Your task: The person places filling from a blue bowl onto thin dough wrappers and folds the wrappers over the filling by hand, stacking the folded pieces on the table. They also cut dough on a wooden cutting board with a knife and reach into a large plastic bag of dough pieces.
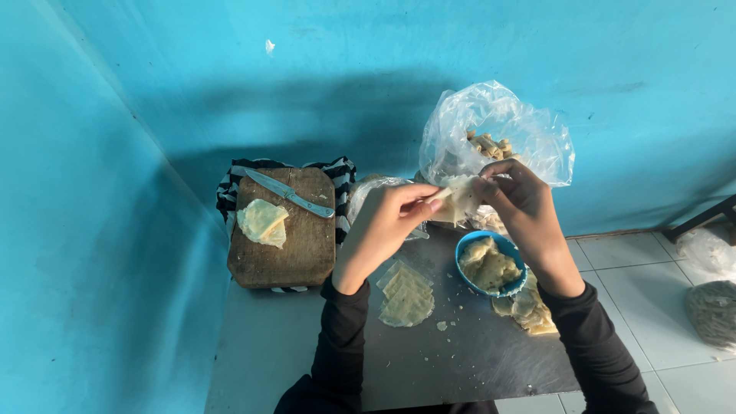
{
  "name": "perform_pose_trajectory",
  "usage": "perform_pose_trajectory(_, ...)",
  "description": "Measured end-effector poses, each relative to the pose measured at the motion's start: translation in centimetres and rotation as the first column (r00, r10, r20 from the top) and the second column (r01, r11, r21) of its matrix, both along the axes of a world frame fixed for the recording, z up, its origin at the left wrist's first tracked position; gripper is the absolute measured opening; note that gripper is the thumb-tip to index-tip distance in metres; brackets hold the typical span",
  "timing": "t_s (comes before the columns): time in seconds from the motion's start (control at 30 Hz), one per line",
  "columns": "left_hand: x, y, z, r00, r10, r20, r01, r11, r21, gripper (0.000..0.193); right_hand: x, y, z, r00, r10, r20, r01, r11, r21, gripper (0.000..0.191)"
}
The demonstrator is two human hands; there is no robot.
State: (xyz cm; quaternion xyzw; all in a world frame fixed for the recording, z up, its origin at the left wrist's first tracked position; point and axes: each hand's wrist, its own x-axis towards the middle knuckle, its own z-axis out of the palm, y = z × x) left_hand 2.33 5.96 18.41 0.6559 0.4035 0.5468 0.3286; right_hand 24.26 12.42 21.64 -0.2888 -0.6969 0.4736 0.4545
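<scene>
My left hand (pixel 387 222) and my right hand (pixel 521 203) are raised together above a dark metal tray (pixel 460 360), both pinching one pale thin wrapper (pixel 458 198) between the fingertips. Below the hands sits a small blue bowl (pixel 491 264) filled with pale yellow filling. A stack of flat wrappers (pixel 406 295) lies on the tray under my left forearm. More pale pieces (pixel 529 310) lie to the right of the bowl.
A wooden cutting board (pixel 287 230) on a striped cloth carries a knife (pixel 290 193) and folded wrappers (pixel 262 221). A clear plastic bag (pixel 494 134) with rolled pieces stands against the blue wall. White floor tiles and another bag (pixel 713 310) are at right.
</scene>
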Motion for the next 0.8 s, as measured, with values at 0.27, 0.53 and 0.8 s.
perform_pose_trajectory(0.27, -1.0, -0.1, 0.0, 0.988, 0.157, -0.016, -0.156, 0.988, 0.009, 0.028, -0.3, -0.2, 0.3, 0.99, 0.023, -0.141, -0.042, 0.99, -0.136, 0.027)
perform_pose_trajectory(0.53, -1.1, 0.4, 0.5, 0.97, 0.019, 0.244, -0.046, 0.993, 0.108, 0.029, -0.4, -0.4, -1.1, 0.99, 0.054, -0.129, -0.072, 0.987, -0.145, 0.035)
perform_pose_trajectory(0.8, -0.4, 1.2, 0.2, 0.966, 0.208, 0.154, -0.215, 0.976, 0.033, 0.02, -1.7, -0.8, -3.2, 0.926, 0.236, -0.295, -0.362, 0.775, -0.517, 0.044)
